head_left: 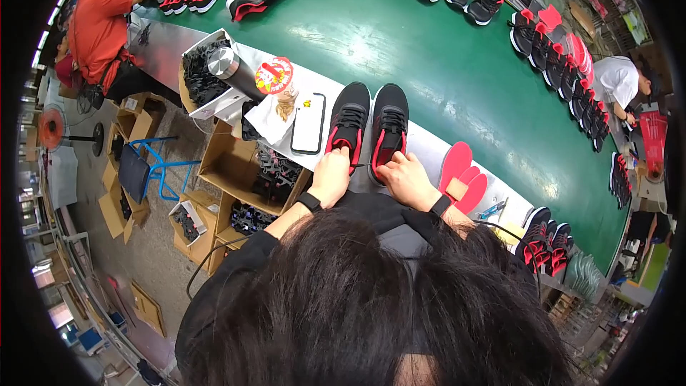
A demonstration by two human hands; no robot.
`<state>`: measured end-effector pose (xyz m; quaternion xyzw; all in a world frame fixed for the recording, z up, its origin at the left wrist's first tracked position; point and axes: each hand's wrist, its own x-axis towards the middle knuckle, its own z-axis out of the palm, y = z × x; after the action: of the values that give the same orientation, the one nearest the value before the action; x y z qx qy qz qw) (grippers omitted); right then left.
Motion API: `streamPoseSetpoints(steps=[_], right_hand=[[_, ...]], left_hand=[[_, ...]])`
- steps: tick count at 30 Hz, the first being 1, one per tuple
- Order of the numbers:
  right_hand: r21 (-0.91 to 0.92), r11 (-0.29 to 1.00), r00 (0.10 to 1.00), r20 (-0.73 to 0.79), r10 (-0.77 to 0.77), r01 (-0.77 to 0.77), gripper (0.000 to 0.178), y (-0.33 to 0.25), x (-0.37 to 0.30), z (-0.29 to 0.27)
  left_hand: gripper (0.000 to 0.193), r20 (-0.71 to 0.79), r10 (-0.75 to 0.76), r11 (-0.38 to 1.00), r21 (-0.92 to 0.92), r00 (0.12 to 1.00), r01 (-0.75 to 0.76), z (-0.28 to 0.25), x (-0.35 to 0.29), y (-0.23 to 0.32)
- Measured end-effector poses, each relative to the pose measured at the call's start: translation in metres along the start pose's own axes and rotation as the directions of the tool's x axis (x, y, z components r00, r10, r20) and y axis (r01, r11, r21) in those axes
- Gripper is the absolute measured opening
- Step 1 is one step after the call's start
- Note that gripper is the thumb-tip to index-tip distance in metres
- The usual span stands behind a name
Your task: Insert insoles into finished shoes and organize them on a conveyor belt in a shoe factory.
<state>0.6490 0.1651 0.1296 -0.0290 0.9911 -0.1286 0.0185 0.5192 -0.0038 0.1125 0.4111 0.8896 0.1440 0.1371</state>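
Two black running shoes with red linings stand side by side on the pale ledge before me, the left shoe (352, 109) and the right shoe (391, 110), toes pointing away. At the left shoe's heel opening is my left hand (331, 179), fingers closed. My right hand (409, 180) is pinched at the heel of the right shoe. A thin dark strip (363, 165) runs between the fingertips of both hands; its kind is too small to make out. Red insoles (457, 161) lie right of my right hand, with a small tan block (456, 189) on them.
Left of the shoes lie a white-screened phone (308, 125), a round red-and-yellow item (274, 75), a steel flask (227, 66) and a box of black pieces (206, 75). Shoe rows line the green table (400, 50). Cartons (225, 164) stand below. Co-workers stand left and right.
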Motion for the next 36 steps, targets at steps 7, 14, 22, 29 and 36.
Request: streamPoseSetpoints(steps=[7, 14, 22, 29, 36], right_hand=[[0.085, 0.972, 0.967, -0.108, 0.23, -0.221, 0.018, 0.006, 0.007, -0.007], [0.251, 0.951, 0.903, -0.34, 0.262, -0.181, 0.011, 0.039, 0.038, -0.016], [0.002, 0.977, 0.977, 0.004, 0.214, -0.214, 0.009, 0.044, 0.048, -0.012], [0.046, 0.988, 0.986, 0.087, 0.141, -0.145, 0.013, 0.045, 0.048, -0.016], [0.061, 0.979, 0.98, 0.048, 0.193, -0.196, 0.02, 0.043, 0.041, -0.011]], left_hand=[[0.017, -0.181, 0.498, 0.821, -0.215, 0.848, -0.528, 0.001, 0.019, 0.04], [0.023, -0.055, 0.534, 0.834, -0.132, 0.844, -0.536, 0.019, 0.021, 0.061], [0.028, 0.027, 0.515, 0.857, -0.014, 0.857, -0.515, 0.025, 0.011, 0.057], [0.034, 0.13, 0.38, 0.912, -0.217, 0.916, -0.348, 0.037, 0.012, 0.056], [0.022, 0.036, 0.303, 0.906, -0.322, 0.952, -0.276, 0.014, 0.006, 0.054]])
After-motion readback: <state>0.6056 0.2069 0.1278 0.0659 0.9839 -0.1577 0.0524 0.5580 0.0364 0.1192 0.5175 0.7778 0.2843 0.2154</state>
